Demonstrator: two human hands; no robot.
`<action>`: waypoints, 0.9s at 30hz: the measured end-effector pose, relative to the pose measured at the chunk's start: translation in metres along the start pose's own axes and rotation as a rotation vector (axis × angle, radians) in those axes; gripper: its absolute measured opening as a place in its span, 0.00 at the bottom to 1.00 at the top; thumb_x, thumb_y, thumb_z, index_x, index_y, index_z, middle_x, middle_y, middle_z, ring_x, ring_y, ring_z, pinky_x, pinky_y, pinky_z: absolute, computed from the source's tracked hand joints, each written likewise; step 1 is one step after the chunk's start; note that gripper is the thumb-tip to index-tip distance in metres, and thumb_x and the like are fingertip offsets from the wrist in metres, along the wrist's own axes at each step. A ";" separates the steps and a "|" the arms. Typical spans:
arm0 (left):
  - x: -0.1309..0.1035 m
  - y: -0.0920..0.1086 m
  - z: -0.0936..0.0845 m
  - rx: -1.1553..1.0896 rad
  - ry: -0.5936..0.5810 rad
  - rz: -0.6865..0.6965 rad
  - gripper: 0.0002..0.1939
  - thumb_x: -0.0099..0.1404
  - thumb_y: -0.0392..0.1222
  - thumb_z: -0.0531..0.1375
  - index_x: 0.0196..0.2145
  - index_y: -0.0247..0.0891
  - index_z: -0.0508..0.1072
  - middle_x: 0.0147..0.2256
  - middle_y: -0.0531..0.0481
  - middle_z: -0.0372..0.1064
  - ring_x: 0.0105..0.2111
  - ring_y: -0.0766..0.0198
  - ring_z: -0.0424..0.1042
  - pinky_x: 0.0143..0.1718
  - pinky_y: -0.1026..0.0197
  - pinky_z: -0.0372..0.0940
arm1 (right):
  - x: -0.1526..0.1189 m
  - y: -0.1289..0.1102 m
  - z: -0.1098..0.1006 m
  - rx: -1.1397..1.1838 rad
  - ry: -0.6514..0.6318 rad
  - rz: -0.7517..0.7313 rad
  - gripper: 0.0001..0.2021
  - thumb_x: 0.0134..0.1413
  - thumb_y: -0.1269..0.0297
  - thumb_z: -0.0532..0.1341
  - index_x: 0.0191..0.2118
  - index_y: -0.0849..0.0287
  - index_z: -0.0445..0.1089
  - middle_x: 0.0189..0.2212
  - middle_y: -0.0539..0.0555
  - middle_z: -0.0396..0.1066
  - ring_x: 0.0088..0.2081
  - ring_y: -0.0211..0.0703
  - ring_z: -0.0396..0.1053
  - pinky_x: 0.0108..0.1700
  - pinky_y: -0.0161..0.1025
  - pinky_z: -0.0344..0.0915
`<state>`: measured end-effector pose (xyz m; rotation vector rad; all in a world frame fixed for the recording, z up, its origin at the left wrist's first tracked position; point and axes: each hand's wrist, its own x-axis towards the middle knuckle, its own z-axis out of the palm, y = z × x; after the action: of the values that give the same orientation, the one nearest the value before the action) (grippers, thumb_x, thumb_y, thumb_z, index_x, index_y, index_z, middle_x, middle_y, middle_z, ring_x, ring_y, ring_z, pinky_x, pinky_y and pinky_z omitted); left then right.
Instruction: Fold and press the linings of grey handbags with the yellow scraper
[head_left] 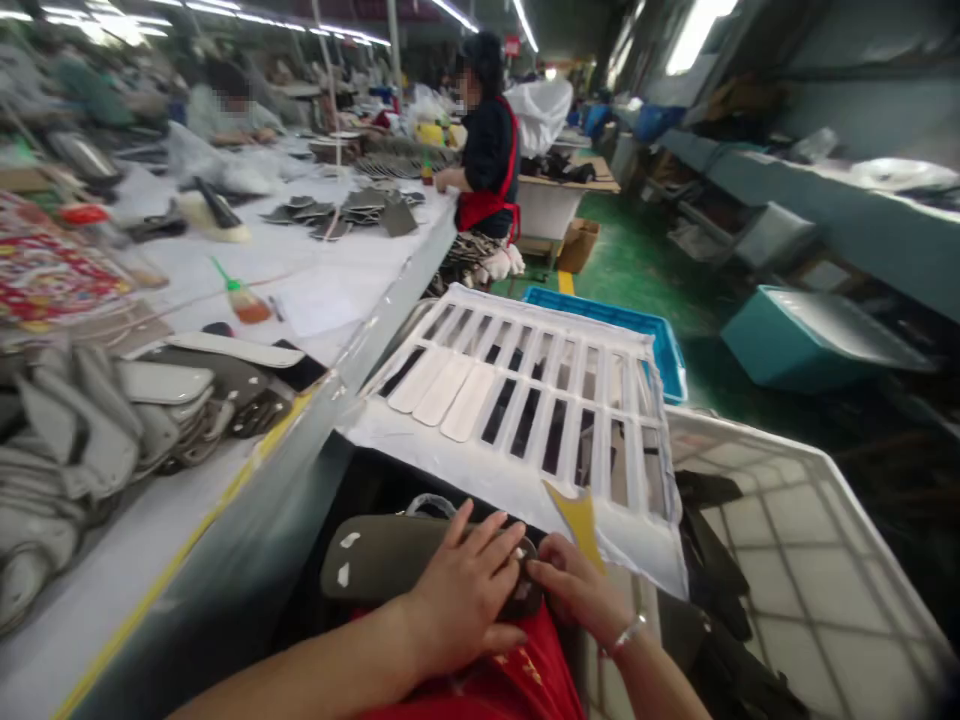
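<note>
A long, rounded dark olive-grey padded piece lies across my lap over a red apron. Two small white patches show near its left end. My left hand rests on its right part with fingers stretched out and apart. At the right end, my right hand has its fingers curled and pinched on the piece's edge; what lies under the fingertips is partly hidden. A yellow pointed strip stands just behind my right hand. Beyond is a white slotted board with pale flat strips in some slots.
On the left, a white table with a yellow edge bears stacked grey pieces and a green-handled brush. A white crate with dark pieces stands right, a blue crate behind the board. A person stands at the table.
</note>
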<state>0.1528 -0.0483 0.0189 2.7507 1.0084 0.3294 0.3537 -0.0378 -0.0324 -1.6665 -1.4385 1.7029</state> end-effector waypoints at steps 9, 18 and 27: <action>-0.145 -0.055 -0.041 -0.461 0.422 -1.051 0.14 0.62 0.53 0.53 0.35 0.39 0.66 0.28 0.53 0.65 0.30 0.63 0.66 0.33 0.62 0.62 | -0.019 -0.070 0.037 -0.666 0.374 -0.467 0.29 0.48 0.49 0.58 0.53 0.59 0.58 0.49 0.61 0.64 0.51 0.53 0.62 0.53 0.49 0.59; -0.157 -0.087 -0.031 -0.932 0.200 -1.098 0.20 0.57 0.58 0.55 0.23 0.37 0.63 0.22 0.56 0.59 0.24 0.67 0.58 0.27 0.66 0.55 | 0.036 -0.110 0.158 -0.950 -0.050 -0.733 0.45 0.41 0.37 0.59 0.59 0.65 0.54 0.57 0.62 0.57 0.56 0.57 0.54 0.58 0.54 0.51; -0.154 -0.103 -0.035 -0.858 0.114 -1.072 0.20 0.57 0.55 0.55 0.19 0.37 0.62 0.19 0.56 0.59 0.22 0.67 0.57 0.24 0.66 0.52 | 0.039 -0.114 0.159 -0.973 -0.064 -0.669 0.41 0.41 0.43 0.62 0.59 0.61 0.54 0.56 0.58 0.59 0.55 0.53 0.55 0.57 0.50 0.51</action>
<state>-0.0342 -0.0684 0.0048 1.2303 1.6673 0.5415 0.1589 -0.0221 0.0066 -1.1932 -2.7054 0.6941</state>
